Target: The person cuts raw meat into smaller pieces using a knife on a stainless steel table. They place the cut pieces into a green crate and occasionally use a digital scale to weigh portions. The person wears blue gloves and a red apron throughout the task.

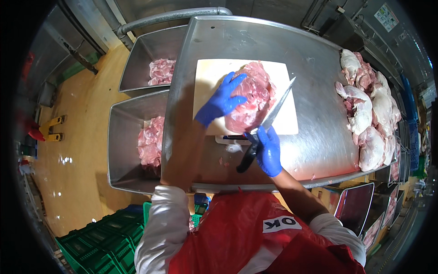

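A large slab of raw pink meat (255, 100) lies on a white cutting board (212, 68) on the steel table. My left hand (222, 101), in a blue glove, rests on the meat's left side with its fingers spread. At the board's near edge, my right hand (269, 150), also gloved in blue, is closed on a knife (276, 109). The black handle points down to the left, and the long blade slants up to the right along the meat's right edge. Partly hidden behind the knife, a small pale holder (223, 140) with a dark item sits below the board.
Several large pale-skinned raw cuts (381, 109) are heaped at the right end of the steel table (315, 59). Two steel bins with cut meat, a far bin (137, 64) and a near bin (123, 132), stand against its left side. Green crates (100, 242) are at lower left.
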Available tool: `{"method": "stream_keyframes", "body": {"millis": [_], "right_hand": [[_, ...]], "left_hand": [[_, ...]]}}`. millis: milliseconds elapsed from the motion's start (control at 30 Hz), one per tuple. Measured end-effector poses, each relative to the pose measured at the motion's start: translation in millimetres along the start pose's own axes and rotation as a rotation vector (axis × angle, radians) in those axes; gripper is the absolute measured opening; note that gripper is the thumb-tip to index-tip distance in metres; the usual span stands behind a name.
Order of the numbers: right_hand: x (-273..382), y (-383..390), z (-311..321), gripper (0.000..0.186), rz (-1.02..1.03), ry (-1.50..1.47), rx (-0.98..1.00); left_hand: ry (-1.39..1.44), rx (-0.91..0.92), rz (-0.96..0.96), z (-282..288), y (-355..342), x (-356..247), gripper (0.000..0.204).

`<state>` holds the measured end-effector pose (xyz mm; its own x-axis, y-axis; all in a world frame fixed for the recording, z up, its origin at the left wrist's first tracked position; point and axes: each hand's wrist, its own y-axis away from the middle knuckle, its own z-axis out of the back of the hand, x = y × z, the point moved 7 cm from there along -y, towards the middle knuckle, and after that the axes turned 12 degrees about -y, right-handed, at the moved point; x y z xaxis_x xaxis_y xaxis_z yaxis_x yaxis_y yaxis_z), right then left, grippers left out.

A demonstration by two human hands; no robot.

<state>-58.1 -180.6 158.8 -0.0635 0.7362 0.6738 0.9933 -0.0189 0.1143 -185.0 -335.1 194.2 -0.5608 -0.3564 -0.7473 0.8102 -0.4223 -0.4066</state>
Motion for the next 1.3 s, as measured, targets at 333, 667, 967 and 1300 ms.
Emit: {"method": "stream_keyframes", "body": {"millis": [333, 667, 967, 1300], "right_hand": [[37, 1, 11, 0.012, -0.125, 0.201, -0.104], [105, -15, 40, 0.017, 0.243, 1.405, 0.37], [48, -19, -10, 0.021, 0.392, 1.649, 0.64], [73, -16, 23, 0.022, 0.279, 1.792, 0.861]], "left_hand": [[-0.297, -0.227, -0.131, 12, 31, 10, 0.028], [-0.602, -0.599, 0.144, -31, 120, -90, 0.028], [-0.848, -0.703, 0.202, -70, 112, -97, 0.026], [-0.806, -0.799, 0.323, -77, 128, -89, 0.018]]}}
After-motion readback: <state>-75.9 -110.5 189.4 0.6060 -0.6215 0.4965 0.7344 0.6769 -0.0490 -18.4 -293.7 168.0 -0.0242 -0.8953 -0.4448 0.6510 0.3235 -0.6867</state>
